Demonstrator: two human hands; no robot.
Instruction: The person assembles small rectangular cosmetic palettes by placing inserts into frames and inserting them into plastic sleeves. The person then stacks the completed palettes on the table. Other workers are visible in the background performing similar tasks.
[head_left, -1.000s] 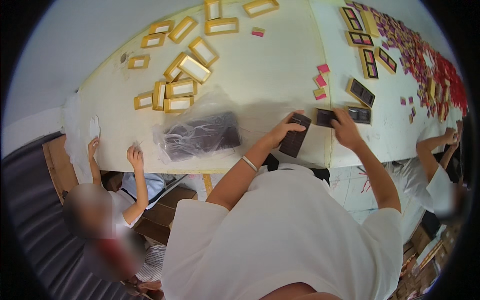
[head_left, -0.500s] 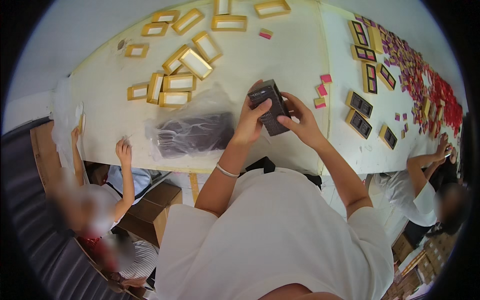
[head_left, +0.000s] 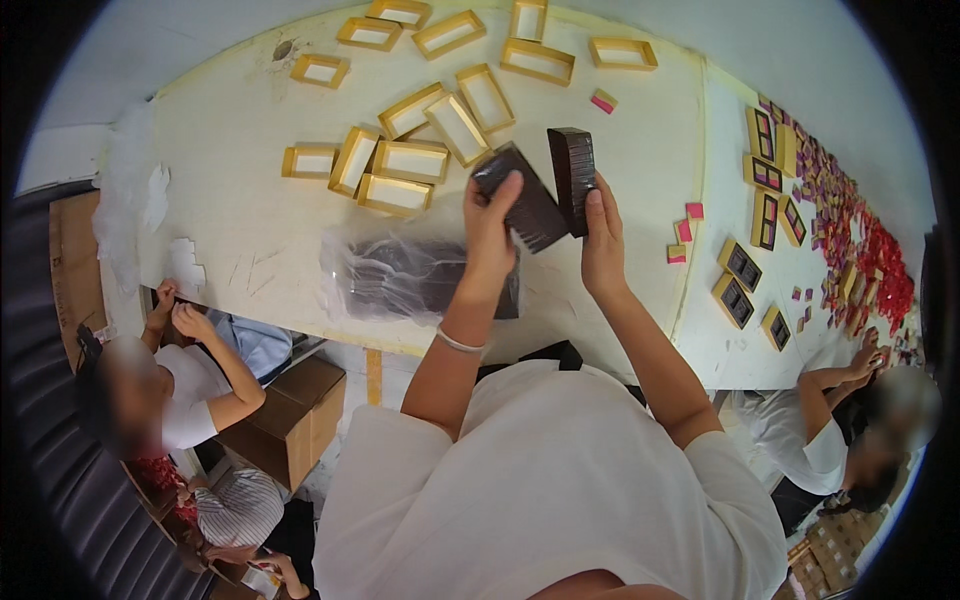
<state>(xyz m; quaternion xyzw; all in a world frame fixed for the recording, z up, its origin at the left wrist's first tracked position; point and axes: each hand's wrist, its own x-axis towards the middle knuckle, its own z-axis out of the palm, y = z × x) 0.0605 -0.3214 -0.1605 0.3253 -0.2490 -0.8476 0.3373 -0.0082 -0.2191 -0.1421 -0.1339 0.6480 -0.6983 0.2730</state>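
Note:
My left hand is closed round a thick stack of nested black plastic trays, its thumb lying across the top. Beside it, my right hand grips a thinner stack of the same trays, held upright with the thumb on the near side. The lower ends of the two stacks are close together, and their tops stand apart. Below my left hand, a clear plastic bag lies on the table round more dark trays, partly hidden by my forearm.
Several gold open boxes are scattered at the far left of the table. On the right stand gold boxes with black trays inside, near small pink-and-gold pieces and a heap of red and purple pieces. Co-workers sit at both sides.
One stack of black trays has come apart into two, one in each hand. The view has shifted, so the table things appear farther right. The left co-worker's hands have come together.

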